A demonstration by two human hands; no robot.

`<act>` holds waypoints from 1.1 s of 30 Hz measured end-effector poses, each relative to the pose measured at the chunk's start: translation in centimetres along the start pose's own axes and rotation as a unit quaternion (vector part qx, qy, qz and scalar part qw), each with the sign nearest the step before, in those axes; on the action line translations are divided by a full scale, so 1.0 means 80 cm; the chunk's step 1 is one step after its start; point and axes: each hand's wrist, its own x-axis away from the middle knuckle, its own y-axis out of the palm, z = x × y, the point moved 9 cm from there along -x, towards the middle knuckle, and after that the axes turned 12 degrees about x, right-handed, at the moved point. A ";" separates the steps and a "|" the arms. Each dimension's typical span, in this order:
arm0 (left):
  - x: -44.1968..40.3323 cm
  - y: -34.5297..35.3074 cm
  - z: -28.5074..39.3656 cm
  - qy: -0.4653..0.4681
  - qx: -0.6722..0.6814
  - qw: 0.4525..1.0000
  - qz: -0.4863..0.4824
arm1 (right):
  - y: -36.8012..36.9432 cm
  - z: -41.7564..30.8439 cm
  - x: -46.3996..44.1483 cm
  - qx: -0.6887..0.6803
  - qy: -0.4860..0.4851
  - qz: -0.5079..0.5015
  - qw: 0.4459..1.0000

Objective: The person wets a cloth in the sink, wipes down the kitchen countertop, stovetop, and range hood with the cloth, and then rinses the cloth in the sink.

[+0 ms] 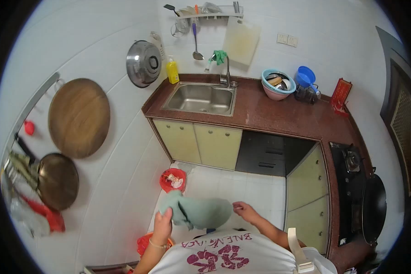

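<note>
A grey-green cloth stretches across in front of my chest, with a dark fold or opening near its left part. My left hand grips its left end, thumb on top. At the opposite end, my right hand is closed, its fingertips beside the cloth's rounded edge. Whether those fingers pinch the cloth's edge or something small is too fine to make out. Just beyond the cloth, a red bin with pale waste in it stands on the floor.
A counter with a steel sink runs along the back. On it stand a yellow bottle and a basin of dishes. The stove and wok are at right. Pans and a round board hang at left.
</note>
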 end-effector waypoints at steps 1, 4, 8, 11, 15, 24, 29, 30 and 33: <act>-0.007 0.011 -0.006 -0.021 0.053 0.998 0.005 | -0.033 0.004 0.018 -0.004 -0.022 0.043 0.999; -0.199 -0.035 0.087 -0.012 0.014 1.000 -0.020 | -0.026 -0.081 -0.101 -0.105 -0.043 0.098 0.989; -0.361 -0.021 0.115 0.131 -0.049 0.990 -0.012 | -0.153 -0.056 -0.169 -0.154 0.042 0.142 0.977; -0.468 -0.005 0.166 0.233 0.068 0.970 0.003 | -0.219 -0.075 -0.254 -0.153 0.018 0.176 0.972; -0.602 0.024 0.224 0.310 0.156 0.938 0.020 | -0.321 -0.148 -0.396 -0.103 -0.056 0.233 0.965; -0.809 0.032 0.142 0.169 0.101 0.980 0.026 | -0.451 -0.341 -0.717 0.057 -0.141 0.227 0.962; -0.910 0.033 0.018 -0.016 0.090 0.995 0.036 | -0.490 -0.393 -0.849 0.168 -0.132 0.278 0.937; -0.923 0.035 -0.004 -0.050 0.068 0.996 0.029 | -0.497 -0.403 -0.863 0.152 -0.117 0.295 0.936; -0.970 0.040 -0.066 -0.108 0.059 0.992 -0.009 | -0.531 -0.432 -0.916 0.169 -0.117 0.332 0.921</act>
